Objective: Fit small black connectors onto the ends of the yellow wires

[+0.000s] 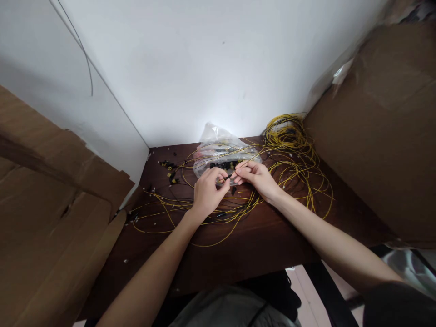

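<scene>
Both hands meet over the near edge of a clear plastic bag (pixel 216 136) that has small black and yellow parts in it. My left hand (pixel 210 190) pinches a small black piece (pixel 228 177) between thumb and forefinger. From the right, my right hand (pixel 254 177) is closed at the fingertips on a thin wire beside that same piece. Long yellow and black wires (pixel 218 245) lie in loops under and around my hands. A thicker coil of yellow wire (pixel 286 131) rests at the back right.
The dark brown table (pixel 238 259) has small black-yellow connectors (pixel 173 177) and white scraps on its left part. Cardboard stands left (pixel 51 218) and right (pixel 381 136), with a white wall (pixel 204 59) behind.
</scene>
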